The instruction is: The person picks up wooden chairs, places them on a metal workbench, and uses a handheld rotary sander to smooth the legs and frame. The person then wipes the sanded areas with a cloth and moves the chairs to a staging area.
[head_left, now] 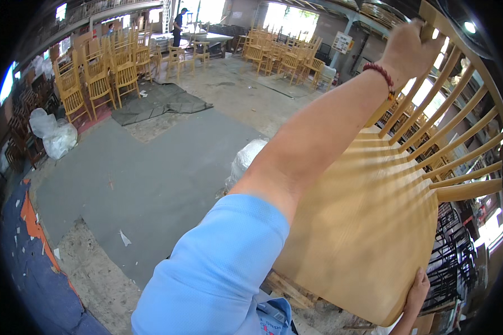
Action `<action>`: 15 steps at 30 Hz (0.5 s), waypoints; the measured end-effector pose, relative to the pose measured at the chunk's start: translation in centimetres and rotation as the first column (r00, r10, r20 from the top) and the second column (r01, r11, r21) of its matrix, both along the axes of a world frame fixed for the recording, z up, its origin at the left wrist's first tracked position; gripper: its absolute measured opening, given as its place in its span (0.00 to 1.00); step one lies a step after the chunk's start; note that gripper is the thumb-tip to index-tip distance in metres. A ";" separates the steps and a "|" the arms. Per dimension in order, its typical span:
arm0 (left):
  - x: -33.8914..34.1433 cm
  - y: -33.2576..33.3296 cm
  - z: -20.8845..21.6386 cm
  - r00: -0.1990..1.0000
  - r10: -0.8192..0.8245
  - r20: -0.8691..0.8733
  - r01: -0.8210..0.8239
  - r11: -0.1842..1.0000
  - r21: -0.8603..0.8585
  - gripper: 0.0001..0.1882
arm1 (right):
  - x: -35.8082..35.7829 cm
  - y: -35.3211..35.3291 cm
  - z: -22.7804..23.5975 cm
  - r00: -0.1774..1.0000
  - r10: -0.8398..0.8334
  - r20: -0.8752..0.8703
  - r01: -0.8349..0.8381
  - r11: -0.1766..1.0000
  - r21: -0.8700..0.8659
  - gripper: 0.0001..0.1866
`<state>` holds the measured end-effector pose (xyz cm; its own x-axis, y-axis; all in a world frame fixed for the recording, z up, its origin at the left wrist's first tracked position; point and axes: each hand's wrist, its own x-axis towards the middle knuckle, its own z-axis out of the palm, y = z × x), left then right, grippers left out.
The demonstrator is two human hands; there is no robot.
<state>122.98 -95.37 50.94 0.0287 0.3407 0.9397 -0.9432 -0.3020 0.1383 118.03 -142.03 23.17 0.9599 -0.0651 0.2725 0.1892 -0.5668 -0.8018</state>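
Note:
A pale wooden chair with a spindle back fills the right side of the head view, its broad, smooth seat (363,229) close to me. My left arm, in a light blue sleeve, stretches across the seat. At the upper right my left hand (411,49), a dark red bead bracelet at its wrist, is closed on the end of the curved back rail (458,34); its fingertips are partly hidden. Lower down, my right hand (418,293) grips the seat's edge, with some fingers out of sight.
Stacked wooden chairs (98,72) stand at the far left, more chairs (282,56) at the back. Grey sheeting (167,162) covers the floor. Clear plastic bags (56,134) lie left, wrapped plastic (246,159) beside my arm. A person (178,27) stands far off. Dark chair frames (450,257) fill the right.

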 end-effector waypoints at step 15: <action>-2.5 7.4 -27.0 0.398 -0.106 -0.911 0.340 0.940 0.039 0.33 | 23.9 3.6 5.1 0.996 0.045 -0.076 -0.071 0.920 -0.385 0.27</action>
<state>120.46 -88.00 23.97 0.9281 0.0112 0.3723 -0.3601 -0.2287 0.9045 141.90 -138.40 28.27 0.9752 0.0894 0.2024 0.1863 -0.8248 -0.5339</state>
